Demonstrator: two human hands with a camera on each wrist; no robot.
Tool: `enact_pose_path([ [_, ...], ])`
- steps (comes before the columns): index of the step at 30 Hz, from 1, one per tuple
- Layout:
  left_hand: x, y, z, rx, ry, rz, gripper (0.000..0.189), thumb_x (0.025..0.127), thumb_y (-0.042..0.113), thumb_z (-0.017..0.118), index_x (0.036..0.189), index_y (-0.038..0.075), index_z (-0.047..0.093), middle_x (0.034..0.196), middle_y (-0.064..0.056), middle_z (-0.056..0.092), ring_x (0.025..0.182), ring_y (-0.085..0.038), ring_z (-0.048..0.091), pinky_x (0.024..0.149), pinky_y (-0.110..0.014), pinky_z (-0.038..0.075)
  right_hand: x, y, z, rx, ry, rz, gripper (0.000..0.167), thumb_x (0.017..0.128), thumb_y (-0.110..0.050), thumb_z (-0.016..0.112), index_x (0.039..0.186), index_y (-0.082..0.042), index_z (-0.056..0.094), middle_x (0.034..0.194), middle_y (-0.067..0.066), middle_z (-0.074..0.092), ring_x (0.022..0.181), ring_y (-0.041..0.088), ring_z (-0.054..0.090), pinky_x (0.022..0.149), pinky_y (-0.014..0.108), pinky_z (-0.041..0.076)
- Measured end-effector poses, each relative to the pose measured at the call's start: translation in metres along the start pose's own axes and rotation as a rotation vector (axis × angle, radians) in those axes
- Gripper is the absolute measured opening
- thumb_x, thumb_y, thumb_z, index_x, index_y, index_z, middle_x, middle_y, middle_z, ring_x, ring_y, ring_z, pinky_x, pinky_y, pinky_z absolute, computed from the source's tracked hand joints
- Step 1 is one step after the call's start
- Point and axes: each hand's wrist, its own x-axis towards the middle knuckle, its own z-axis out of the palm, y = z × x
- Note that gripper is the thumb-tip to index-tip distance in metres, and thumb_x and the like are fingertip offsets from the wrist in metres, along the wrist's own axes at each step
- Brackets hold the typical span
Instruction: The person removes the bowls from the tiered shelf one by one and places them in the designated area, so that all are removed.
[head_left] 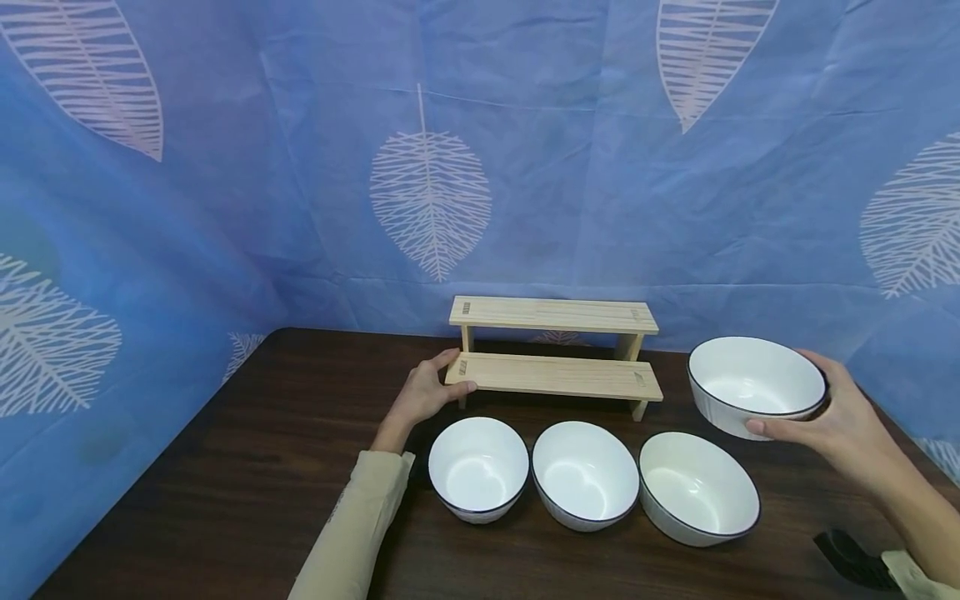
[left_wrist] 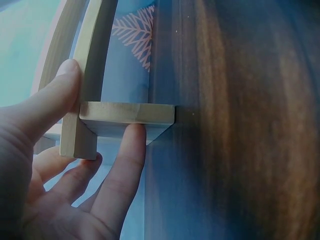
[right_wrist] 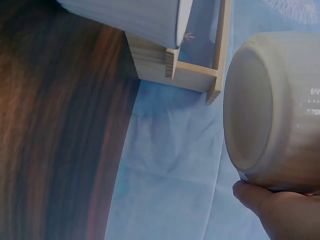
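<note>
My left hand [head_left: 423, 390] holds the left end of a two-tier light wooden rack [head_left: 555, 375] at its lower board. In the left wrist view the thumb lies against the board [left_wrist: 92, 50], and one fingertip touches the support [left_wrist: 127, 113] under it. On the right, my right hand [head_left: 843, 417] grips a white bowl [head_left: 716, 406] with a dark rim, thumb on the outer wall. This bowl is off the table; the right wrist view shows its underside [right_wrist: 247, 110]. The far fingers are hidden behind it.
Three more white bowls stand in a row before the rack: left [head_left: 480, 467], middle [head_left: 585, 475] and right [head_left: 697, 492]. They rest on a dark wooden table [head_left: 225, 467]. Behind the rack hangs a blue cloth [head_left: 540, 208] with white leaf prints.
</note>
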Motion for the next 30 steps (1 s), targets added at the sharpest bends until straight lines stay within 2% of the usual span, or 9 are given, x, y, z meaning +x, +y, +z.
enact_pose_path([
  [8, 0.001, 0.0, 0.0, -0.003, -0.002, 0.005, 0.07, 0.09, 0.013, 0.08, 0.149, -0.003, 0.047, 0.153, -0.021, 0.045, 0.133, -0.038, 0.049, 0.105, -0.05, 0.041, -0.007, 0.007, -0.001, -0.002, 0.007, 0.02, 0.11, 0.083, -0.012, 0.084, 0.156, 0.011, 0.005, 0.144, 0.043, 0.023, 0.097, -0.01, 0.032, 0.064, 0.009, 0.039],
  [11, 0.001, -0.001, 0.0, -0.003, -0.001, 0.01, 0.07, 0.09, 0.013, 0.08, 0.149, -0.004, 0.047, 0.153, -0.021, 0.045, 0.132, -0.038, 0.05, 0.105, -0.05, 0.042, -0.008, 0.01, -0.001, 0.001, 0.008, 0.007, 0.105, 0.083, -0.01, 0.084, 0.154, 0.013, 0.01, 0.14, 0.041, 0.029, 0.094, -0.012, 0.034, 0.064, 0.01, 0.04],
  [13, 0.001, -0.001, 0.001, -0.003, 0.0, 0.009, 0.07, 0.09, 0.013, 0.08, 0.149, -0.004, 0.047, 0.153, -0.021, 0.045, 0.133, -0.038, 0.049, 0.106, -0.05, 0.041, -0.008, 0.013, -0.002, 0.01, 0.005, -0.014, 0.098, 0.082, -0.008, 0.084, 0.152, 0.013, 0.019, 0.135, 0.034, 0.037, 0.092, -0.013, 0.039, 0.064, 0.012, 0.043],
  [15, 0.001, -0.001, 0.001, -0.001, -0.001, 0.007, 0.07, 0.09, 0.013, 0.08, 0.149, -0.004, 0.046, 0.153, -0.021, 0.045, 0.134, -0.038, 0.048, 0.106, -0.05, 0.041, -0.007, 0.016, -0.002, 0.02, 0.005, -0.035, 0.089, 0.08, -0.005, 0.085, 0.148, 0.009, 0.03, 0.128, 0.018, 0.046, 0.091, -0.013, 0.045, 0.064, 0.014, 0.046],
  [17, 0.001, -0.001, 0.001, 0.0, -0.005, 0.003, 0.07, 0.09, 0.013, 0.08, 0.15, -0.003, 0.046, 0.153, -0.021, 0.045, 0.135, -0.037, 0.048, 0.107, -0.049, 0.04, -0.007, 0.019, -0.003, 0.017, 0.002, -0.044, 0.084, 0.079, -0.004, 0.085, 0.144, 0.009, 0.035, 0.123, 0.01, 0.048, 0.09, -0.013, 0.048, 0.063, 0.017, 0.048],
  [20, 0.0, 0.0, 0.0, 0.001, -0.008, -0.003, 0.07, 0.09, 0.014, 0.08, 0.149, -0.003, 0.047, 0.152, -0.021, 0.047, 0.132, -0.037, 0.051, 0.106, -0.049, 0.041, -0.009, 0.022, -0.004, -0.004, -0.009, -0.024, 0.088, 0.079, -0.006, 0.086, 0.146, 0.011, 0.032, 0.125, 0.017, 0.048, 0.088, -0.014, 0.046, 0.061, 0.019, 0.048],
  [23, 0.0, 0.001, -0.001, 0.002, -0.006, -0.013, 0.07, 0.09, 0.014, 0.08, 0.149, -0.002, 0.047, 0.15, -0.02, 0.049, 0.129, -0.037, 0.053, 0.103, -0.05, 0.043, -0.012, 0.024, -0.005, -0.035, -0.024, 0.003, 0.097, 0.08, -0.009, 0.085, 0.148, 0.018, 0.021, 0.131, 0.037, 0.037, 0.087, -0.017, 0.039, 0.06, 0.018, 0.044],
  [30, 0.0, 0.002, -0.002, 0.001, -0.01, -0.014, 0.07, 0.09, 0.014, 0.08, 0.149, -0.002, 0.047, 0.151, -0.02, 0.048, 0.132, -0.038, 0.05, 0.104, -0.051, 0.041, -0.016, 0.027, -0.007, -0.053, -0.047, 0.021, 0.098, 0.081, -0.01, 0.084, 0.148, 0.02, 0.02, 0.13, 0.039, 0.037, 0.086, -0.018, 0.038, 0.06, 0.019, 0.044],
])
